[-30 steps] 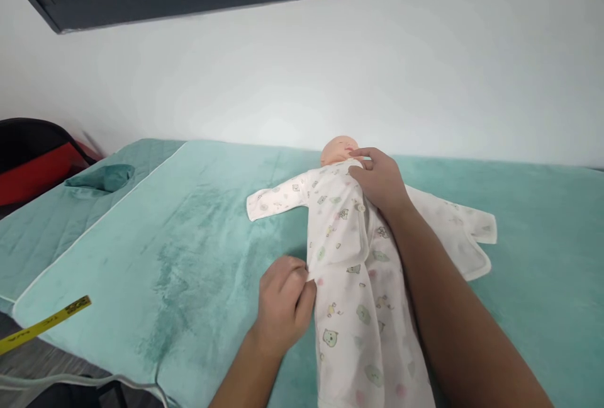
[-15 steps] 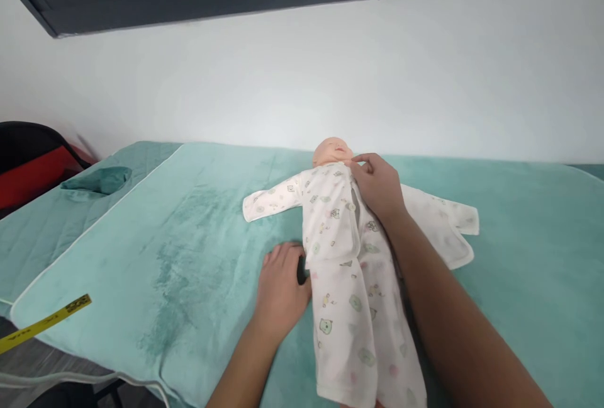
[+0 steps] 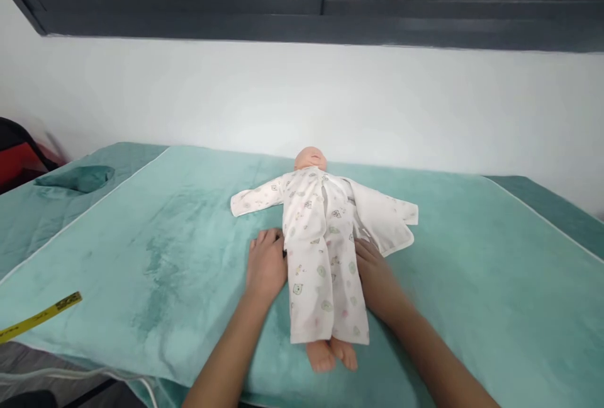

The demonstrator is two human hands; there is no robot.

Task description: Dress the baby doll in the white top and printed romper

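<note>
A baby doll (image 3: 310, 158) lies on its back, head toward the wall and bare feet (image 3: 325, 355) toward me. It wears a white baby gown (image 3: 311, 269) printed with small animals, the two front panels meeting down the middle. The gown's left-hand sleeve (image 3: 257, 197) stretches out sideways, and a loose flap with the other sleeve (image 3: 387, 213) spreads to the right. My left hand (image 3: 267, 263) rests on the mat against the doll's left-hand side, fingers apart from the thumb. On the opposite side, my right hand (image 3: 377, 276) touches the gown at hip height, fingers stretched out and their tips partly hidden.
A pale green plush mat (image 3: 189, 238) covers the bed up to the white wall (image 3: 236, 93). Above is a dark window frame (image 3: 189, 14). At the left lie a yellow strip (image 3: 40, 318), a green cloth bundle (image 3: 78, 178) and a white cord (image 3: 61, 371); a red-and-black item (image 3: 19, 156) stands beyond.
My right hand has moved from the neckline down to the doll's hip. The gown's front panels now lie closer together. My left hand stays at the doll's side. The view has shifted, showing the feet.
</note>
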